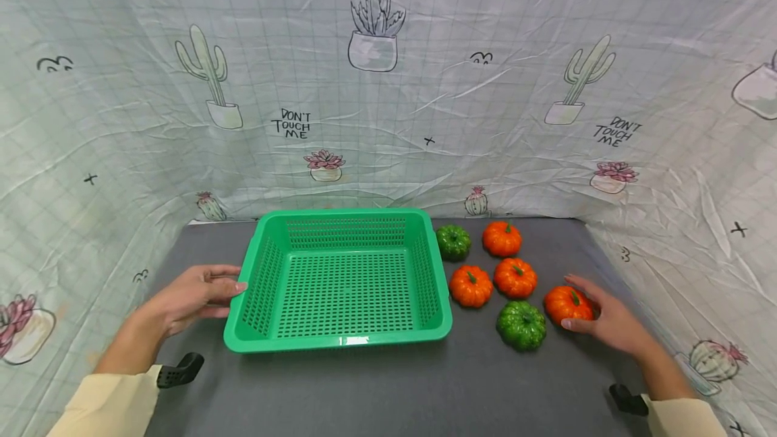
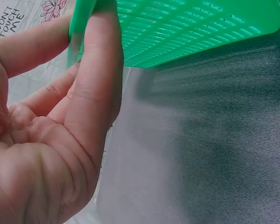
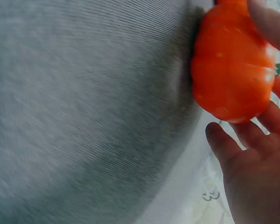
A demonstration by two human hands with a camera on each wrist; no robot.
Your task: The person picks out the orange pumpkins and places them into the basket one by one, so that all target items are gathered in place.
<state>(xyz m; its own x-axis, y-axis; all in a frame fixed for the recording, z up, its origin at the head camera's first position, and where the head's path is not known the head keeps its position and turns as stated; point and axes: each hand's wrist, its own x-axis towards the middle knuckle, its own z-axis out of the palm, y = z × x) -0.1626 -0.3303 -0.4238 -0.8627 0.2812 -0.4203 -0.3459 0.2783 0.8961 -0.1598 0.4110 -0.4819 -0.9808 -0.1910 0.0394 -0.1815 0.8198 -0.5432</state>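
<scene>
A green plastic basket (image 1: 349, 295) with slotted walls stands on the grey tabletop. At its left side, my left hand (image 1: 197, 295) pinches the rim between thumb and fingers; the left wrist view shows the rim (image 2: 79, 35) between them. On the right, my right hand (image 1: 613, 322) has its thumb and fingers curled round an orange toy pumpkin (image 1: 568, 305). In the right wrist view the thumb lies over one side of this pumpkin (image 3: 233, 65), with the fingers along the other side. The basket holds nothing.
Between basket and right hand lie more orange pumpkins (image 1: 471, 286), (image 1: 515, 278), (image 1: 502, 239) and two green ones, one at the back (image 1: 453, 243) and one nearer the front (image 1: 521, 326). A printed cloth (image 1: 388, 140) walls the table at the back and sides.
</scene>
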